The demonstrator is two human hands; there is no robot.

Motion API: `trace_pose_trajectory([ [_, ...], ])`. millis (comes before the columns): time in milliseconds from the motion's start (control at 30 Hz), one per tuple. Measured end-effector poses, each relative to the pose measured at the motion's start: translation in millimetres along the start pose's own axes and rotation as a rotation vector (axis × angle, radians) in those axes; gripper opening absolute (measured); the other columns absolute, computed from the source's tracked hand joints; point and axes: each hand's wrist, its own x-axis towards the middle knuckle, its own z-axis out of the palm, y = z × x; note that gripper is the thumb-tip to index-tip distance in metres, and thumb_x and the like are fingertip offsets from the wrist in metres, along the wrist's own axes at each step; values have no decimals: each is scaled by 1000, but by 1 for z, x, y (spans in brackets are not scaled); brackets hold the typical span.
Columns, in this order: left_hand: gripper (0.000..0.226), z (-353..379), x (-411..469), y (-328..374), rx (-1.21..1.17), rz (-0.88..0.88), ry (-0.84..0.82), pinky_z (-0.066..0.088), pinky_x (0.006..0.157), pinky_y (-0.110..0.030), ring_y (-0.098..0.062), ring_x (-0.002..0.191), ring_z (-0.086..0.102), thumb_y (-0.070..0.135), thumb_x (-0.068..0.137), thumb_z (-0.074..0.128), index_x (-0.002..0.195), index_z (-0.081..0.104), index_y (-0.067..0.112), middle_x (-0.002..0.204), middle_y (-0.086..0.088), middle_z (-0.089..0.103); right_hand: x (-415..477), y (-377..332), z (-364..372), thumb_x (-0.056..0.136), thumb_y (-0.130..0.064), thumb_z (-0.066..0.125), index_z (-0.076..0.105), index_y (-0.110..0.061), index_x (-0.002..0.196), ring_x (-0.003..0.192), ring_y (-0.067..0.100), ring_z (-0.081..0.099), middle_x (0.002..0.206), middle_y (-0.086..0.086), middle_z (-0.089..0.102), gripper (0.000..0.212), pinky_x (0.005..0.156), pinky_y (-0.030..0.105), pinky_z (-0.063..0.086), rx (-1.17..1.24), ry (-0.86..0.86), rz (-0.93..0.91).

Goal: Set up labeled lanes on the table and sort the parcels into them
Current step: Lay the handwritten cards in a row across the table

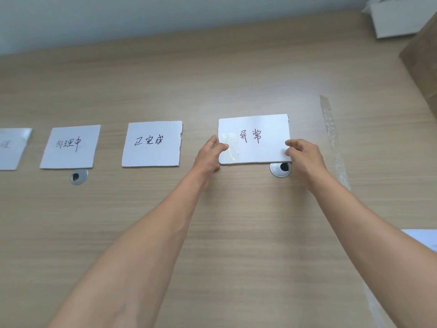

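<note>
Several white paper labels with handwritten characters lie in a row on the wooden table [212, 221]. I hold the rightmost label [254, 129] by both side edges. My left hand [210, 155] pinches its left edge, where a piece of clear tape [230, 147] shines on the paper. My right hand [303, 155] pinches its lower right corner. To the left lie the middle label [152, 144], another label [69, 146] and a partly cut-off label [11, 149] at the frame's left edge.
A long strip of clear tape [333, 138] runs down the table right of the labels. Two round cable grommets [79, 177] [280, 169] sit in the tabletop. A cardboard box [423, 58] and a white parcel [392, 20] stand at the far right; white paper [423, 237] lies at the right edge.
</note>
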Motion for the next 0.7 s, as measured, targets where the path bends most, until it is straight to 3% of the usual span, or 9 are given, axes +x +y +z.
trace_pose_trajectory([
  [100,11,1,-8,5,-22,-2,36,29,62,-33,-9,65,34,34,93,65,91,54,34,79,17,51,-10,1,-4,97,-12,59,67,-19,135,96,16,63,124,6,69,40,106,40,49,51,29,-4],
  [200,17,-2,-23,6,-66,32,49,39,80,-37,-8,86,47,45,86,65,96,56,35,95,16,53,-29,-2,-9,98,-15,59,65,-21,140,110,16,62,125,1,66,42,105,36,49,103,76,-15],
  [267,47,-8,-39,3,-100,45,41,46,98,-38,-9,123,53,47,92,65,137,59,35,137,18,56,-48,-9,-9,101,-17,59,61,-19,145,113,11,61,122,-6,62,45,102,29,42,150,89,-41],
  [333,73,-15,-61,1,-120,66,42,47,105,-39,-10,139,48,50,94,64,160,42,28,156,18,45,-73,-19,-5,103,-19,58,58,-17,149,105,1,62,123,-9,62,45,103,26,40,198,76,-67],
  [467,59,-37,-110,-3,-168,108,59,46,108,-39,-9,141,48,44,104,60,158,46,26,152,16,50,-129,-41,14,107,-26,55,54,-18,154,131,7,52,155,-7,55,48,113,28,35,271,24,-121],
  [700,61,-107,-201,-23,-234,184,100,48,106,-38,-6,142,49,47,102,62,158,47,27,154,16,51,-233,-72,72,108,-30,54,50,-22,157,140,3,43,155,-14,50,49,109,25,30,311,-81,-201],
])
